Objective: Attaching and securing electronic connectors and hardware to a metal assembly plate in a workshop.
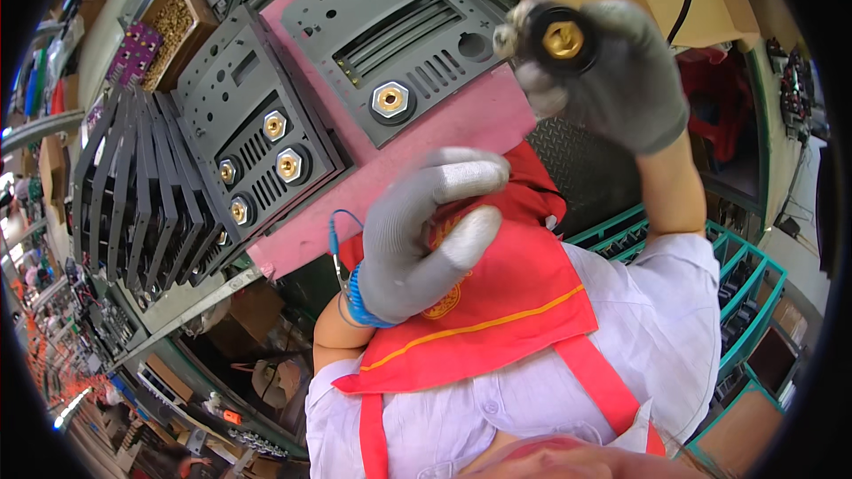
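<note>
My right hand (pixel 635 80), in a grey glove, grips a round black connector (pixel 561 40) with a brass hex centre, just beyond the right edge of a grey metal panel (pixel 404 13). Its fingertips are blurred. My left hand (pixel 426 239), also gloved and with a blue wrist strap (pixel 359 297), hovers near the pink mat's front edge with thumb and fingers apart, holding nothing. One brass connector with a hex nut (pixel 390 100) sits in the panel; a round hole shows at its right corner. Under the panel lies the pink mat (pixel 444 133).
Left of the mat, another grey panel (pixel 235 93) carries several nutted brass connectors. Beside it, several panels (pixel 133 195) stand in a fanned row. Behind are a wooden box of small brass parts (pixel 173 22) and a purple piece (pixel 135 51). Teal crates (pixel 754 270) stand at the right.
</note>
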A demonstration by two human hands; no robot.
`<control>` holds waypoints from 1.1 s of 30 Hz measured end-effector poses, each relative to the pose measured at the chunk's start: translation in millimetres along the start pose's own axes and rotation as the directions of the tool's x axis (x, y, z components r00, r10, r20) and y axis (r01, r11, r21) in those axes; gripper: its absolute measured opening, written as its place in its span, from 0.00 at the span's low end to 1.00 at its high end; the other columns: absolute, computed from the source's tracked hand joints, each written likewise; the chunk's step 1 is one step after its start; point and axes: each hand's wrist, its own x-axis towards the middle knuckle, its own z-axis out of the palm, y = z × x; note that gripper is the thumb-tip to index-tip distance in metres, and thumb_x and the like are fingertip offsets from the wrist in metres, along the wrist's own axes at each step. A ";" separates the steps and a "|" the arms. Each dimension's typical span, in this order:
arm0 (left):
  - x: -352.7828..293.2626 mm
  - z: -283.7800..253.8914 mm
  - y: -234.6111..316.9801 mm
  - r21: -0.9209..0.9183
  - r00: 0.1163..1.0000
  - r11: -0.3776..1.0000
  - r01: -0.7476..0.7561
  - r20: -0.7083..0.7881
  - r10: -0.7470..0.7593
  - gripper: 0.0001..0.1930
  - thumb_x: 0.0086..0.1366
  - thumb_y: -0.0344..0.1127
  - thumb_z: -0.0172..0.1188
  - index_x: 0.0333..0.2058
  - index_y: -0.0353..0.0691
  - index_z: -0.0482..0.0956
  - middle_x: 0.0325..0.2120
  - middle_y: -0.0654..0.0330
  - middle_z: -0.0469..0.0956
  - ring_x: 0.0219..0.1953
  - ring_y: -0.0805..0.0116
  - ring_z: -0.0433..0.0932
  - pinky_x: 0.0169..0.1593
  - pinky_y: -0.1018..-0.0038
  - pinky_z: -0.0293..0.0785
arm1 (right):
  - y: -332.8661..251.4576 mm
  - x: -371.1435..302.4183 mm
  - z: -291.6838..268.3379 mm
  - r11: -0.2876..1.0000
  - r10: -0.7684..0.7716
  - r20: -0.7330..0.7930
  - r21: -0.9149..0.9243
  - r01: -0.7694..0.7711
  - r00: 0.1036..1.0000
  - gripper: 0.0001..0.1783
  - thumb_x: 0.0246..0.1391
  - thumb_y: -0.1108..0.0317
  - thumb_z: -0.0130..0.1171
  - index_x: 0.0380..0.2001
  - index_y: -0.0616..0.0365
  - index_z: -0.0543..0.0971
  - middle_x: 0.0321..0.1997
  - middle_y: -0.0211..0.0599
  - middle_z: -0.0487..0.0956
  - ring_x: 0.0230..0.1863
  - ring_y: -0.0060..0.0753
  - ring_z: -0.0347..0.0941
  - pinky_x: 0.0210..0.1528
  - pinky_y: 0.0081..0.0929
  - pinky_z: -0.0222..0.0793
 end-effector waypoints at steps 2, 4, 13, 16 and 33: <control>12.3 0.9 3.5 0.716 0.872 0.587 -0.378 0.062 0.485 0.16 0.55 0.24 0.64 0.44 0.34 0.78 0.44 0.52 0.74 0.44 0.57 0.77 0.48 0.68 0.73 | 29.8 -5.1 4.0 0.995 -0.084 -0.087 0.051 0.089 0.993 0.24 0.66 0.55 0.43 0.54 0.64 0.71 0.48 0.46 0.78 0.50 0.38 0.76 0.52 0.35 0.75; 17.1 6.4 4.2 0.835 0.813 0.424 -0.349 0.045 0.580 0.19 0.48 0.29 0.73 0.40 0.37 0.81 0.42 0.51 0.74 0.42 0.55 0.77 0.44 0.68 0.75 | 45.4 -1.3 11.9 0.995 -0.096 -0.044 0.027 0.097 0.994 0.25 0.66 0.54 0.45 0.56 0.63 0.69 0.51 0.43 0.76 0.53 0.37 0.74 0.56 0.35 0.72; 11.6 18.1 -16.3 0.564 0.819 0.787 -0.252 -0.308 0.483 0.20 0.48 0.30 0.73 0.41 0.34 0.80 0.47 0.48 0.75 0.48 0.57 0.77 0.51 0.70 0.73 | 75.6 -12.8 30.7 0.468 -0.507 -0.033 -0.850 0.243 0.861 0.18 0.59 0.68 0.54 0.50 0.66 0.74 0.44 0.39 0.76 0.43 0.26 0.73 0.47 0.25 0.69; 0.5 15.7 -20.0 0.202 0.904 0.951 -0.233 -0.315 0.288 0.22 0.48 0.22 0.72 0.44 0.31 0.79 0.50 0.46 0.75 0.49 0.60 0.77 0.53 0.70 0.72 | 81.7 -15.7 35.1 0.173 -0.608 0.153 -0.932 0.318 0.779 0.17 0.55 0.70 0.59 0.47 0.66 0.77 0.40 0.40 0.75 0.40 0.29 0.72 0.44 0.25 0.68; -4.1 -10.9 -46.7 -0.620 0.983 0.772 0.142 -0.003 -0.183 0.40 0.50 0.56 0.70 0.52 0.29 0.70 0.49 0.54 0.74 0.48 0.64 0.77 0.60 0.59 0.70 | 27.0 -6.0 26.2 -0.375 -0.466 0.511 -0.854 0.361 0.722 0.14 0.47 0.82 0.59 0.40 0.61 0.79 0.49 0.47 0.77 0.49 0.43 0.76 0.50 0.32 0.72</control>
